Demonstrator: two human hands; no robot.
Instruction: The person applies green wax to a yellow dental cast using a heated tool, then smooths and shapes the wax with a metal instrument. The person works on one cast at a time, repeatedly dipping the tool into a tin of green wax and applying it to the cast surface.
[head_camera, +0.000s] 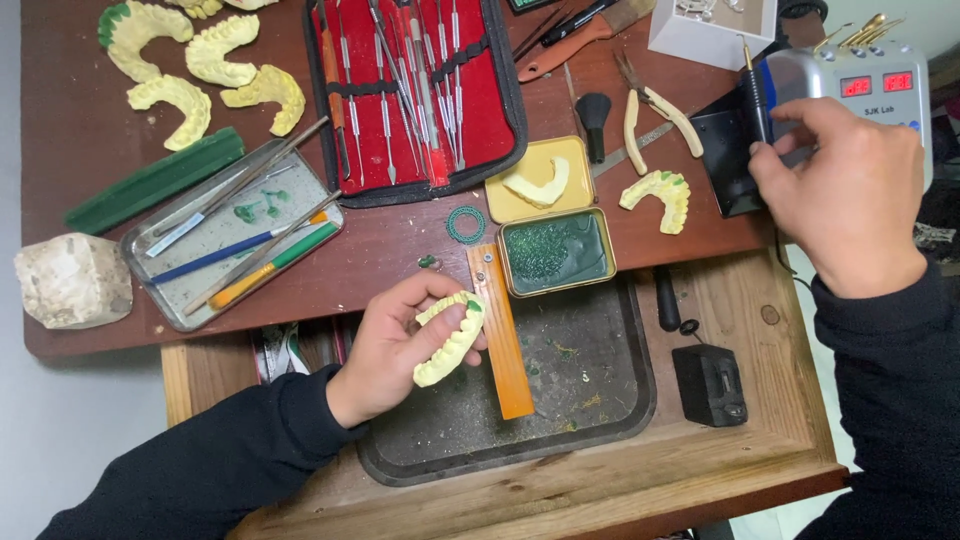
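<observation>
Left hand (385, 350) closed around a yellow dental cast (447, 342), held over the dark tray (600, 400) beside the orange block (500, 340). Right hand (850, 195) curled at the table's right edge, fingertips on a black handpiece (755, 95) by the grey control box (880, 85); grip unclear.

The dental cast (449, 340) held in the left hand (385, 352) is pale yellow with a dab of green at its upper end, like the yellow casts (190, 60) at the far left corner of the dark reddish-brown table (80, 120). The instrument roll (415, 95) is black outside and red inside with silver tools, beside a gold tin (556, 252) of dark green wax. Both sleeves (200, 470) are black, and the grey unit (850, 85) under the right hand (850, 195) shows red displays.
</observation>
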